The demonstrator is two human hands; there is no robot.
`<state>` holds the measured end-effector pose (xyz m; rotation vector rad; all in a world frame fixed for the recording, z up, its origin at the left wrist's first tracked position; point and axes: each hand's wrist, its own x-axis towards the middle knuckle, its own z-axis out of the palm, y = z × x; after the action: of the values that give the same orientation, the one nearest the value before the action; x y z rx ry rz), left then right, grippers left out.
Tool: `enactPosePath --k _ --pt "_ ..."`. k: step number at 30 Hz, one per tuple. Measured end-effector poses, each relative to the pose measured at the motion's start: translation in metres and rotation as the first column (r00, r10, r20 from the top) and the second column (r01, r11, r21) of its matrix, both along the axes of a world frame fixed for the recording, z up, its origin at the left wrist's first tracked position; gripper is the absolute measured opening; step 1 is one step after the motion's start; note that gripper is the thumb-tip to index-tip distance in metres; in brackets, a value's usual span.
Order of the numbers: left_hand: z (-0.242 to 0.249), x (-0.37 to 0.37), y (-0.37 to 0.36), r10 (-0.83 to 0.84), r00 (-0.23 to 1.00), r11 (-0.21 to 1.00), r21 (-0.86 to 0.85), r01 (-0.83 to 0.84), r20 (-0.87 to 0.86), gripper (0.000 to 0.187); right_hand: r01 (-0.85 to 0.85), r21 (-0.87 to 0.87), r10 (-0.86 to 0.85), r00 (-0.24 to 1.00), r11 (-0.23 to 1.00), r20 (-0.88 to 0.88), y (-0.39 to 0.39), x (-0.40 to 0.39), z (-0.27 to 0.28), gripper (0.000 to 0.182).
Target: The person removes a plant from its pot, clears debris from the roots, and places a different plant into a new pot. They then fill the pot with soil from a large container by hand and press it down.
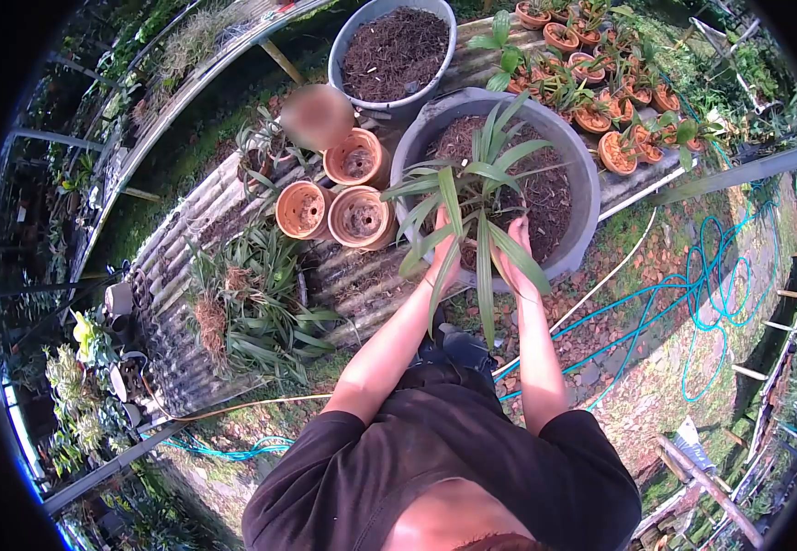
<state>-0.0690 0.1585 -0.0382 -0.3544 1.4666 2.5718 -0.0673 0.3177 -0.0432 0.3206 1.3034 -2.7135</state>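
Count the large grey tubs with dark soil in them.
2: the upper tub at top centre, and the lower tub just below it in the picture, partly covered by the leafy plant. Others may be hidden.

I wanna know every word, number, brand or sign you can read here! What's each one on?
None: no words, numbers, brands or signs can be read.
Pale sheet, lower right: any marks are too small and blurred to read.
Nearer grey tub: no readable lettering.
Black shirt: no readable lettering.
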Motion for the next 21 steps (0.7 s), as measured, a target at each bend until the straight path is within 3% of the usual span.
enactPosePath --k 1,2,4,5,8,9,12,13,15,16,17,18,20,21 --pt "0.009 0.001 -0.003 -0.017 1.000 0.995 0.102 0.019 -0.025 0.047 -0.023 0.322 -0.006 0.996 0.946 0.087 0.000 0.004 0.001 0.064" --pt "0.017 0.002 -0.008 -0.033 0.998 0.978 0.202 0.043 -0.050 0.046 -0.006 0.415 0.028 0.998 0.910 -0.048 -0.002 0.001 -0.002 0.056" --pt "0.026 0.006 -0.014 -0.034 0.998 0.969 0.241 0.045 -0.052 0.047 -0.129 0.569 0.125 0.991 0.812 0.045 -0.007 0.008 0.052 0.056" --pt "0.026 0.007 -0.016 -0.021 0.999 0.973 0.231 0.030 -0.043 0.047 -0.131 0.202 0.118 0.990 0.971 0.077 -0.011 0.009 0.043 0.054" --pt "0.019 0.011 -0.018 0.022 1.000 0.981 0.194 -0.019 -0.013 0.047 -0.014 0.623 0.059 0.997 0.782 -0.051 -0.022 0.004 0.059 0.039" --pt "0.018 0.012 -0.019 0.035 0.999 0.982 0.188 -0.033 -0.010 0.048 0.048 0.614 -0.036 0.999 0.788 -0.032 -0.032 0.004 0.057 0.040" --pt "0.017 0.017 -0.022 0.054 0.999 0.983 0.176 -0.054 0.004 0.048 0.137 0.614 -0.065 0.988 0.777 -0.138 -0.040 0.001 0.020 0.046" --pt "0.016 0.018 -0.024 0.052 0.999 0.983 0.176 -0.053 0.007 0.048 -0.002 0.549 0.043 0.997 0.836 -0.062 -0.033 0.003 0.020 0.053" --pt "0.016 0.020 -0.028 0.047 0.999 0.982 0.183 -0.050 0.019 0.049 -0.090 0.107 0.091 0.996 0.990 -0.002 -0.029 0.012 0.033 0.054" --pt "0.015 0.021 -0.032 0.044 0.999 0.981 0.186 -0.049 0.027 0.049 -0.121 -0.132 0.125 0.992 0.984 0.019 -0.030 0.015 0.048 0.054" --pt "0.014 0.022 -0.035 0.046 0.998 0.981 0.186 -0.052 0.036 0.049 -0.093 -0.187 0.086 0.995 0.978 -0.042 -0.030 0.017 0.062 0.048" --pt "0.014 0.022 -0.038 0.050 0.998 0.981 0.186 -0.057 0.043 0.049 -0.027 0.018 0.028 0.999 0.999 -0.045 -0.032 0.017 0.059 0.046" --pt "0.014 0.021 -0.041 0.055 0.997 0.981 0.184 -0.063 0.048 0.050 0.115 0.417 -0.087 0.993 0.902 -0.085 -0.034 0.020 0.049 0.041" --pt "0.015 0.020 -0.040 0.058 0.997 0.982 0.178 -0.067 0.052 0.050 0.227 0.380 -0.191 0.973 0.897 -0.131 -0.038 0.020 0.048 0.034"
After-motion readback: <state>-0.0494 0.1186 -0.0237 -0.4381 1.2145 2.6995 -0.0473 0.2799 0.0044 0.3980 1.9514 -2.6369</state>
